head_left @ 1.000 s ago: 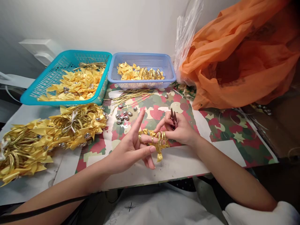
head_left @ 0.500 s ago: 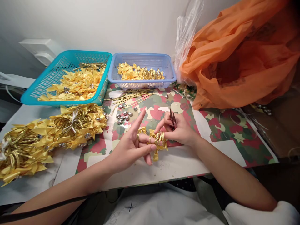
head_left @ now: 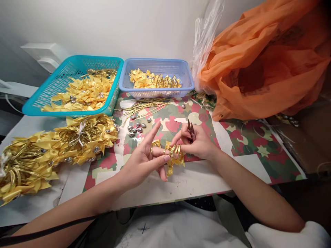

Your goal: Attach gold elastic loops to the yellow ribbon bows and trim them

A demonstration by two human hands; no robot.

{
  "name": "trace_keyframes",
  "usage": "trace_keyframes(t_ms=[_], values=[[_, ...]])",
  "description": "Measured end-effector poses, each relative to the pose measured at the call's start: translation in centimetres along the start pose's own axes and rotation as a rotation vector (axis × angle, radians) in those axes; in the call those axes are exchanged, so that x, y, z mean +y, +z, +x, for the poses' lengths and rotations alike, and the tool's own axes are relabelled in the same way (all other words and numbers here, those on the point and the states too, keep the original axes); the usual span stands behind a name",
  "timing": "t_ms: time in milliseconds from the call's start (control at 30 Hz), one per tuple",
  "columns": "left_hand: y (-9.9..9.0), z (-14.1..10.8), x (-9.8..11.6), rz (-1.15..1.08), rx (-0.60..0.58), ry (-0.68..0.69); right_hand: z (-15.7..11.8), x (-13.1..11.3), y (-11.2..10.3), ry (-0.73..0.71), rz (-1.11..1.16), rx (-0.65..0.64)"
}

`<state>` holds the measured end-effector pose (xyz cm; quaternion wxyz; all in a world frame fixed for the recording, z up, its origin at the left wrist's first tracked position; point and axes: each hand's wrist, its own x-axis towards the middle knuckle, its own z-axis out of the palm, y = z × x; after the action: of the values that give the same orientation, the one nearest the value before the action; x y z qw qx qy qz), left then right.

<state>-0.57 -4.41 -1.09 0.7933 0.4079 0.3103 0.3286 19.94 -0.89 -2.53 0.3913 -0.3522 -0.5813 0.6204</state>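
My left hand [head_left: 144, 158] points its index finger upward. Another finger runs through gold cord loops [head_left: 176, 150] that carry yellow ribbon flowers [head_left: 170, 169], and the thumb lies against that finger beside the loops. One more loop with a yellow flower [head_left: 156, 143] sits nearer the base of the finger. From the right, my right hand [head_left: 198, 142] pinches the same loops with thumb and fingertip. Tucked in its curled fingers is a pair of small dark scissors [head_left: 190, 129], blades pointing up. Several silver bells [head_left: 137, 127] lie just beyond my left hand.
A teal basket [head_left: 69, 113] and a blue basket [head_left: 157, 60] hold yellow ribbon flowers against the wall. Tied flower bundles [head_left: 80, 136] lie at left. Gold cords [head_left: 144, 107] rest before the baskets. An orange plastic bag [head_left: 240, 75] bulges over the right side.
My left thumb has tilted up slightly and come closer to the loops. My right hand and the scissors have barely moved.
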Motion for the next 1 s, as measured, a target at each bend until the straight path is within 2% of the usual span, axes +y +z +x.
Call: trace_keyframes(t_ms=[233, 600, 1000], values=[[-0.07, -0.1, -0.08, 0.024, 0.007, 0.023, 0.05, 0.18, -0.07, -0.005, 0.031, -0.001], [0.29, -0.2, 0.18, 0.076, 0.088, 0.02, 0.1, 0.13, -0.1, 0.021, 0.022, 0.011], [0.31, -0.14, 0.15, 0.068, 0.085, 0.003, 0.11, 0.1, -0.17, 0.021, -0.016, 0.01]])
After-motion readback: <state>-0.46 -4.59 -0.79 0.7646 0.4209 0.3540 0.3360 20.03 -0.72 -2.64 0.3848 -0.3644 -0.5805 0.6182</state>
